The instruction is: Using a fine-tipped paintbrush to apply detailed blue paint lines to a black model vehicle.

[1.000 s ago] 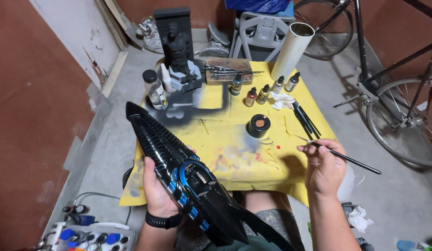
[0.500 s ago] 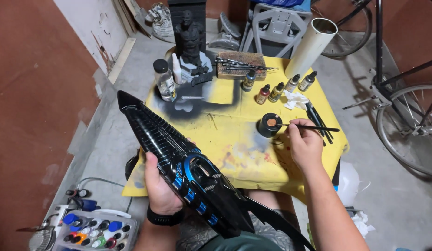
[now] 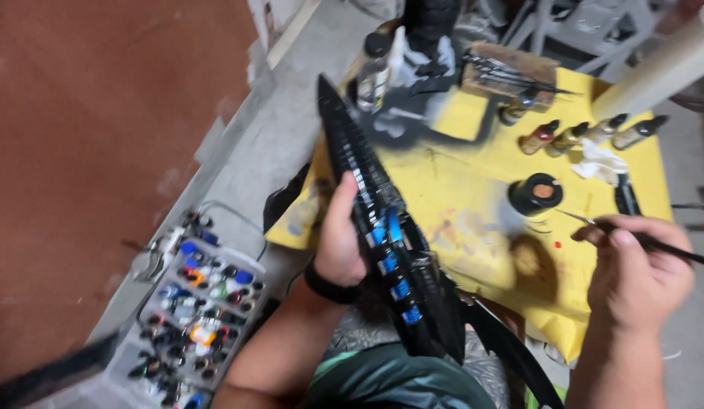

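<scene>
Black model (image 3: 382, 227), blue accents; yellow table cover (image 3: 480, 189); red-brown wall (image 3: 102, 136).

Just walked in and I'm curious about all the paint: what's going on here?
A person sits at a yellow table, gripping a long black model with blue patches in the left hand. The right hand holds a thin paintbrush, its tip near a small open black paint pot. Dropper bottles stand in a row behind, and a tray of paint pots sits on the floor.

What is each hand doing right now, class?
Left hand: closed on the black-and-blue model.
Right hand: closed on a thin paintbrush.
</scene>
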